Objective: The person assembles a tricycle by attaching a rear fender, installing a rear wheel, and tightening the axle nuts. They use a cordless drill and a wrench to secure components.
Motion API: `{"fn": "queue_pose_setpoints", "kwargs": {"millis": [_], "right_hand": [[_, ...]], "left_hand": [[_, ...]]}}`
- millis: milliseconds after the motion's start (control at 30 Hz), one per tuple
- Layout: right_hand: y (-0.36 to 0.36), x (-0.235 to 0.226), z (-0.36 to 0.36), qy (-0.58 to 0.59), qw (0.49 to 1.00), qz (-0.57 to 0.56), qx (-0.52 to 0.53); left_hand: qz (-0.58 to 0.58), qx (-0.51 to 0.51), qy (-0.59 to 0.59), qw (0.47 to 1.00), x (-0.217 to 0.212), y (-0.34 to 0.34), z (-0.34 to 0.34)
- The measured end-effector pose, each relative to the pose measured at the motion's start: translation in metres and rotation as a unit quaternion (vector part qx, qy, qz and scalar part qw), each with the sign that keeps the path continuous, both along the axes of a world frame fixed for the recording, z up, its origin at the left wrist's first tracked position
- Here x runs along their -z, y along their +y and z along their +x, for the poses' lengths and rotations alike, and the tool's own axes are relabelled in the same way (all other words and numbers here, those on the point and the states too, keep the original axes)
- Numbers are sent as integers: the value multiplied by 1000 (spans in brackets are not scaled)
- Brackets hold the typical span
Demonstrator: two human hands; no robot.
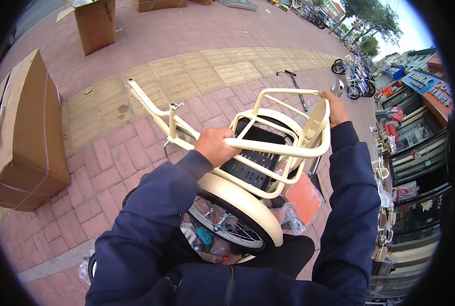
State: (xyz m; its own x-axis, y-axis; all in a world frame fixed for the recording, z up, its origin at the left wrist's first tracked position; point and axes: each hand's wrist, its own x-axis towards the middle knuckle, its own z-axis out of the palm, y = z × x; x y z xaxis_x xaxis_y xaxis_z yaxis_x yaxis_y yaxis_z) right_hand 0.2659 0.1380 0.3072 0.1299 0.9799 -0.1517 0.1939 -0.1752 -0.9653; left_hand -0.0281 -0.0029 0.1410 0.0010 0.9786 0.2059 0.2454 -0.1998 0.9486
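Note:
A cream tricycle frame (158, 116) with a tubular basket frame (283, 151) stands in front of me. My left hand (216, 146) is closed round the near left end of the basket's upper rail. At its far right corner my right hand (334, 108) grips the same basket frame, thumb on the edge and the other fingers mostly hidden. The silver jaw of a wrench (338, 88) shows just beyond that hand; whether the hand also holds it I cannot tell. Inside the basket lies a black slotted plate (253, 166). Below sits a spoked wheel (222, 219) under a cream fender (245, 201).
An orange panel in plastic (304, 199) lies right of the wheel. A black T-shaped bar (294, 86) rests on the paving ahead. Cardboard boxes (31, 137) stand at left and far left. Parked bikes (355, 76) and shopfronts (416, 143) line the right side.

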Motion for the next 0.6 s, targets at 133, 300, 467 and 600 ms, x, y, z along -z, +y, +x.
{"fn": "queue_pose_setpoints", "kwargs": {"millis": [133, 300, 467, 600], "right_hand": [[20, -17, -30, -16, 1000, 11, -12], [24, -17, -71, 4, 1000, 31, -4], [3, 6, -101, -18, 999, 14, 26], [-15, 18, -125, -14, 999, 40, -2]], "left_hand": [[96, -75, -1, 993, -9, 16, -23], [142, -106, 11, 984, -1, 25, -55], [125, -129, 92, 979, 23, 35, -90], [122, -160, 144, 969, 36, 36, -114]]}}
